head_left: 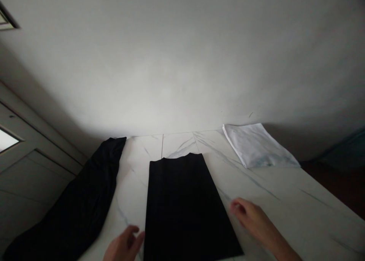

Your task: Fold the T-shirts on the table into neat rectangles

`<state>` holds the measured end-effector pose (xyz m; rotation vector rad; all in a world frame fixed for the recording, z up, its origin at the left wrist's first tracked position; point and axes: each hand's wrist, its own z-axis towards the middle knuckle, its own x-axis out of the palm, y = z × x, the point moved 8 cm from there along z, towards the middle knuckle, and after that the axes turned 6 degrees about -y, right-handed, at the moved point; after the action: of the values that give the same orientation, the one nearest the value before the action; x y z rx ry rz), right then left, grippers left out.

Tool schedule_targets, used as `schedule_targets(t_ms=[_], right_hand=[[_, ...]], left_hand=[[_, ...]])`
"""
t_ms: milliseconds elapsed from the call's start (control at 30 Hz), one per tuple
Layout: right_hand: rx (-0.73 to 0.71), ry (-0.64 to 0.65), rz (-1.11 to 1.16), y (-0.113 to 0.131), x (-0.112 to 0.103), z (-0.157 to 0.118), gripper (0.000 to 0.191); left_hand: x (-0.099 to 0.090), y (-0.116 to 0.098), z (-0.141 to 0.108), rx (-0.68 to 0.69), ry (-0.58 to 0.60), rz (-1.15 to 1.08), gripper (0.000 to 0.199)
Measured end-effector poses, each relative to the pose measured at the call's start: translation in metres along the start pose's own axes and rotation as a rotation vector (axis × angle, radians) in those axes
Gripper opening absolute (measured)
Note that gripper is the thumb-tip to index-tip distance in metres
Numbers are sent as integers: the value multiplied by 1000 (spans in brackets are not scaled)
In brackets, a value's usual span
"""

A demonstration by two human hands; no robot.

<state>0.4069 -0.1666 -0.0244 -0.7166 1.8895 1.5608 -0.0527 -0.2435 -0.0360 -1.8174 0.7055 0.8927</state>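
Note:
A black cloth garment [185,207], folded into a long flat rectangle, lies on the white marble-patterned surface in front of me. Just off its left edge is my left hand [125,244], fingers loosely bent and thumb apart, with nothing in it. On the other side, my right hand [252,217] hovers a short way from the garment's right edge. Its fingers curl loosely, a gap shows between thumb and fingers, and it appears to hold nothing. Both hands look slightly blurred.
A second black garment [85,192] lies loosely along the left edge of the marble-patterned surface [273,204]. Near the wall at the back right rests a folded white cloth [256,145]. A panelled door [37,158] stands at the left, and a grey wall [182,63] rises behind.

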Motion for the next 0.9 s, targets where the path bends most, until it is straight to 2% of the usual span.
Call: schedule_targets(t_ms=[67,133,200,300,367,467,567,667,800,900], right_hand=[[-106,-85,-56,33,-7,52,30],[-134,-176,-155,63,-8,104,26],[-121,-221,-224,86,-3,145,26],[-96,-209,-261,101,10,179,21],[-110,-210,-262,103,16,188,15],[-136,-255,-245,102,19,192,13],[-140,-258,-266,101,24,195,14],[-148,-247,-318,104,29,198,29],[-145,-163,-371,109,37,207,38],[-96,-91,-244,109,39,215,35]], left_hand=[[-32,-42,42,88,-178,28,43],[-50,-80,89,109,-265,87,47],[-57,-106,132,80,-288,135,49],[-56,-124,173,54,-286,145,42],[-52,-124,186,52,-280,144,31],[-49,-119,192,48,-282,157,20],[-49,-115,195,47,-286,180,25],[-47,-114,201,53,-276,215,34],[-43,-120,213,76,-220,261,30],[-41,-129,220,115,-179,269,18]])
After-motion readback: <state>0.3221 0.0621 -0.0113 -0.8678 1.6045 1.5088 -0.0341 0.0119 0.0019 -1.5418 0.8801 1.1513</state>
